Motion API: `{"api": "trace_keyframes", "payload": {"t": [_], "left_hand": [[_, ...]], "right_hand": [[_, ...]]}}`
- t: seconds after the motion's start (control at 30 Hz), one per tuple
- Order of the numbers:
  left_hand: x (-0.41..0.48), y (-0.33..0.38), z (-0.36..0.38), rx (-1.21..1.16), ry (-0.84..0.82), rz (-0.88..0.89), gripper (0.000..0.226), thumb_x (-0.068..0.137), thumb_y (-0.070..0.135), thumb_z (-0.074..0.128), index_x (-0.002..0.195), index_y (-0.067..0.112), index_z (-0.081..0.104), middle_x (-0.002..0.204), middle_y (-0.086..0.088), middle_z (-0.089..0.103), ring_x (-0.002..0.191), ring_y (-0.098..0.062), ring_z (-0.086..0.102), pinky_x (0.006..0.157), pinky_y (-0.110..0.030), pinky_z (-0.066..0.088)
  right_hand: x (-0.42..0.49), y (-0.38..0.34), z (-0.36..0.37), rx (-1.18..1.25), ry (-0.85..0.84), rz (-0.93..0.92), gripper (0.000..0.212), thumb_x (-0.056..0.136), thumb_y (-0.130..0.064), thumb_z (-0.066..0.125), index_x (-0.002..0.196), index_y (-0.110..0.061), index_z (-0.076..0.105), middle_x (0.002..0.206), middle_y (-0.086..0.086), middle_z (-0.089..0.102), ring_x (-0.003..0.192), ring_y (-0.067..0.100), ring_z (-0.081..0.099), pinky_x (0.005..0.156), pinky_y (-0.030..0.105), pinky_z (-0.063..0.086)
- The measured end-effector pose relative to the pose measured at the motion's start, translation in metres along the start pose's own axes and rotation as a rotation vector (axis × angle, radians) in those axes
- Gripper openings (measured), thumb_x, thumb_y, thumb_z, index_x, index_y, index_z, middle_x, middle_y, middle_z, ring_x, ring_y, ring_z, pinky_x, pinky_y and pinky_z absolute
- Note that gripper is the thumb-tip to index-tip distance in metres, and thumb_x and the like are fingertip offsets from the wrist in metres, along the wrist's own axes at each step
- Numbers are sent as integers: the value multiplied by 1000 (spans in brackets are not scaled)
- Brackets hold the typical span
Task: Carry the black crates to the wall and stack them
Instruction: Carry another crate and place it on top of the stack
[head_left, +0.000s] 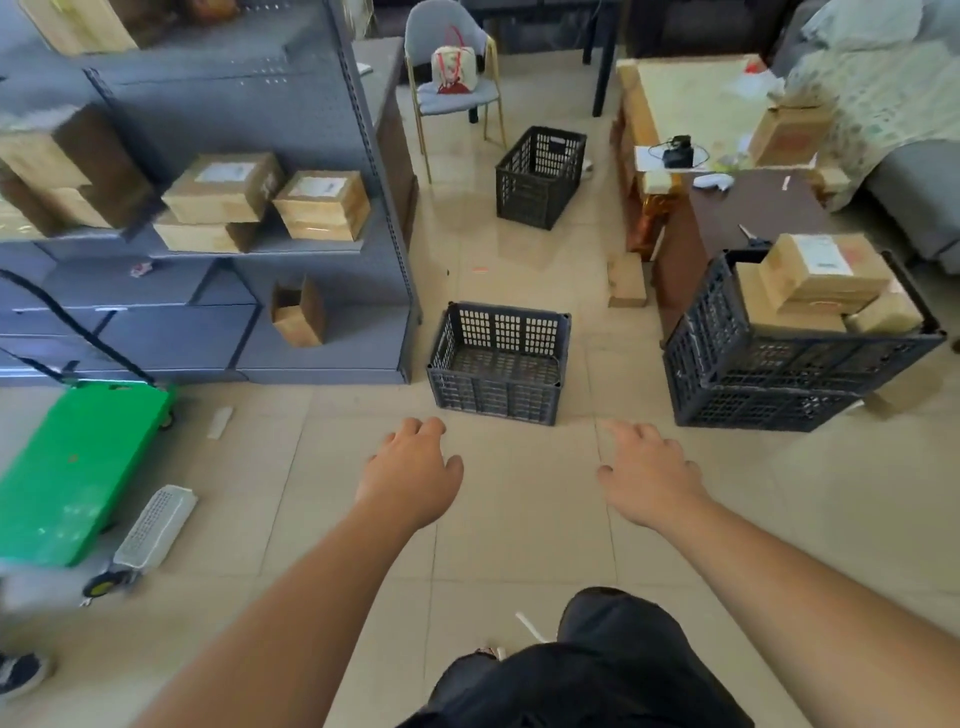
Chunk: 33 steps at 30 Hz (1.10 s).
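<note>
Your left hand (415, 467) and right hand (647, 470) reach out empty, fingers spread, set apart to flank the nearest empty crate (498, 364).

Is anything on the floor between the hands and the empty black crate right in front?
No. In the head view, only bare floor tiles lie between both hands and the crate.

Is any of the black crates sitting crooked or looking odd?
Yes. On the right, the upper crate, loaded with cardboard boxes, sits tilted and twisted on the lower crate, not nested square.
</note>
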<state>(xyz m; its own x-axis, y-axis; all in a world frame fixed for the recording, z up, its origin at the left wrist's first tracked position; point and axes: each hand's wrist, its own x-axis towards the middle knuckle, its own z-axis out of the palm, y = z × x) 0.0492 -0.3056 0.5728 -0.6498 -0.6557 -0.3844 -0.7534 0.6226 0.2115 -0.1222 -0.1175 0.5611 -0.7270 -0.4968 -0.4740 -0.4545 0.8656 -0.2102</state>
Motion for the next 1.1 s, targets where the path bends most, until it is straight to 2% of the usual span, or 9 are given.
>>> {"api": "trace_keyframes", "payload": {"t": [0.23,0.4,0.6,0.8,0.93,1.1], "left_hand": [[146,25,-34,63,-39,51,51,101,43,47,147,21,44,150,-6,45,135,-30,46,105,-48,44],[245,50,-62,46,-55,13,46,102,39,48,145,21,45,150,-7,46,134,-29,46,107,-48,44],[336,62,-90,-4,-95,-36,44,103,39,49,144,22,45,148,-7,47,131,-29,48,105,-47,45],[436,53,-111,10,-153,-52,47,103,38,48,147,24,43,150,-6,45,133,-30,48,106,-47,43],[512,35,-112,21,-212,-22,47,103,39,48,148,25,42,151,-6,46,132,-28,50,105,-46,48],[611,7,-112,92,-327,62,47,102,39,47,147,25,44,150,-7,48,131,-30,51,105,-47,48]], "right_hand": [[132,-8,-33,43,-5,155,51,101,-35,47,151,-23,37,153,6,40,136,33,41,107,47,38],[243,-17,-69,62,-36,138,51,102,-34,47,150,-19,38,152,11,41,136,35,42,109,48,39],[347,-44,-121,35,-65,141,46,99,-27,49,143,-18,42,146,11,44,132,36,46,103,47,42],[433,-79,-136,67,-113,143,40,98,-27,49,136,-17,46,139,13,50,127,37,48,104,47,44],[488,-100,-137,136,-138,211,47,97,-22,49,143,-18,42,140,16,50,126,38,48,104,46,44],[548,-123,-130,241,-162,372,57,100,-27,50,154,-18,35,147,18,47,133,40,46,108,48,43]]}}
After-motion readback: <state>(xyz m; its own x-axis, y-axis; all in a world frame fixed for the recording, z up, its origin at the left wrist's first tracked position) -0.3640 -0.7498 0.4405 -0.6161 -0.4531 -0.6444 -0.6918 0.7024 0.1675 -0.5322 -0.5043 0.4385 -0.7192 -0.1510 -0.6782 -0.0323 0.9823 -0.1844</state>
